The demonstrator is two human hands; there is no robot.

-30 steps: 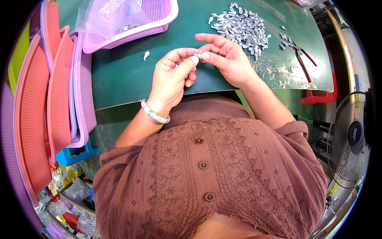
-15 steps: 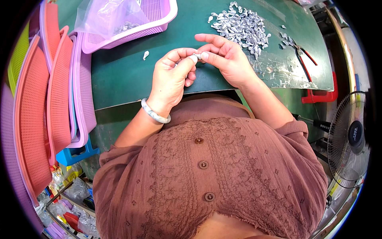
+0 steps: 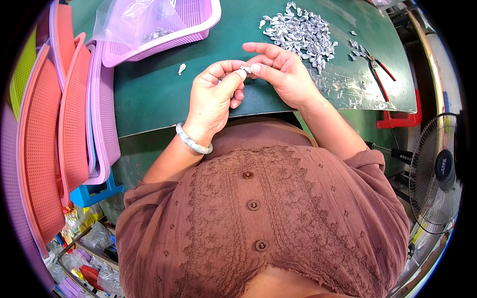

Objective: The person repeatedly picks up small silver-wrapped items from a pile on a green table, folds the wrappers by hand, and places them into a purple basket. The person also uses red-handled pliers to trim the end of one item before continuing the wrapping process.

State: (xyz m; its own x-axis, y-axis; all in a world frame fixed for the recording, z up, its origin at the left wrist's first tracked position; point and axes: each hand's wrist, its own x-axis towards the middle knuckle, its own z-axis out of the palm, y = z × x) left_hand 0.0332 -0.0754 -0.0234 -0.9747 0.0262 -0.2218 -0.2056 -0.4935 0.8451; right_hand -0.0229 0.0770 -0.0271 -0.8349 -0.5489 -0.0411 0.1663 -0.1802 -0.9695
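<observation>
Pinched between the fingertips of the left hand (image 3: 214, 97) and right hand (image 3: 280, 74), a small silver piece (image 3: 245, 69) is held above the tabletop's (image 3: 149, 94) near edge. More silver pieces (image 3: 300, 30) are heaped toward the far edge, pliers (image 3: 377, 74) beside them.

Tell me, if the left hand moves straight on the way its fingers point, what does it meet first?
Likely the right hand: the left hand points at it, both pinching one small silver piece.
</observation>
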